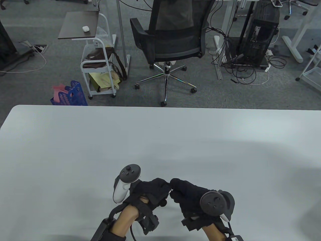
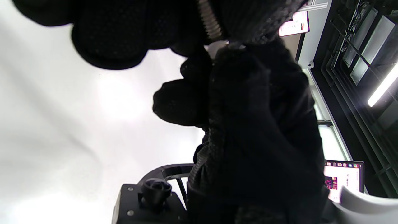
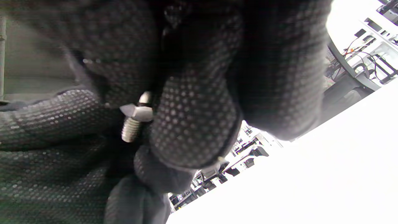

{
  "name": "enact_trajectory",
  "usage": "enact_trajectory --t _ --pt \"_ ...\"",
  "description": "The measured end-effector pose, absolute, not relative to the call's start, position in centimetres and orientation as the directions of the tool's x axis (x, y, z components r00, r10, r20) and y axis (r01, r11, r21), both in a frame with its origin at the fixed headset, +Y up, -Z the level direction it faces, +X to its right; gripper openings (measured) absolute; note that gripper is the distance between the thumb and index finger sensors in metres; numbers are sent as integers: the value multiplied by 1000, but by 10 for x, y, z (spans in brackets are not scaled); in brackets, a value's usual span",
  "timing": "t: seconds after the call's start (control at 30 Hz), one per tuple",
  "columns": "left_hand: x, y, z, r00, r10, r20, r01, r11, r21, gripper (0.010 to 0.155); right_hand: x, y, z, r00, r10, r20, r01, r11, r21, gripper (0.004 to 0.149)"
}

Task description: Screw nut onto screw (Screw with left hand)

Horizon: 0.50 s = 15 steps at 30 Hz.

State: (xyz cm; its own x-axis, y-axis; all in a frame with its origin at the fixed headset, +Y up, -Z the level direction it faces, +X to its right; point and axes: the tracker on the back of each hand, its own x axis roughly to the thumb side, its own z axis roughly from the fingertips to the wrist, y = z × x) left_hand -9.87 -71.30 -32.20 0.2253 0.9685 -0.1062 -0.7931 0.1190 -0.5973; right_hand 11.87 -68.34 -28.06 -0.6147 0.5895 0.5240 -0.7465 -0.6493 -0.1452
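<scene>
Both gloved hands meet fingertip to fingertip low over the near middle of the white table [image 1: 75, 155]. My left hand [image 1: 164, 187] pinches a silver threaded screw [image 2: 211, 23], whose shaft runs up between its fingers. My right hand [image 1: 175, 188] pinches the small silver nut [image 3: 136, 111], which sits on the screw. The screw's threaded tip [image 3: 130, 130] sticks out past the nut. In the table view the fingers hide both screw and nut. The screw's head is hidden in every view.
A black office chair [image 1: 173, 37] stands beyond the table's far edge, with a small white trolley [image 1: 97, 62] and a blue basket [image 1: 71, 96] to its left. A computer tower and cables [image 1: 258, 47] sit at the far right.
</scene>
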Motion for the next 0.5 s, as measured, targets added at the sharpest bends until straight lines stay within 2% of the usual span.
enact_trajectory --t 0.13,0.27,0.4,0.5 --pt "-99 -715 -321 211 970 -120 -802 101 -588 65 119 -684 -280 -624 579 525 -739 -656 -155 47" --pt "-97 -711 -320 251 964 -83 -801 159 -577 57 119 -683 -280 -625 577 525 -738 -657 -156 47" --pt "-97 -711 -321 256 964 -72 -785 163 -597 56 119 -684 -281 -617 592 518 -745 -652 -143 47" --pt "-97 -715 -320 205 972 -116 -791 95 -604 66 120 -684 -281 -624 584 519 -741 -654 -154 46"
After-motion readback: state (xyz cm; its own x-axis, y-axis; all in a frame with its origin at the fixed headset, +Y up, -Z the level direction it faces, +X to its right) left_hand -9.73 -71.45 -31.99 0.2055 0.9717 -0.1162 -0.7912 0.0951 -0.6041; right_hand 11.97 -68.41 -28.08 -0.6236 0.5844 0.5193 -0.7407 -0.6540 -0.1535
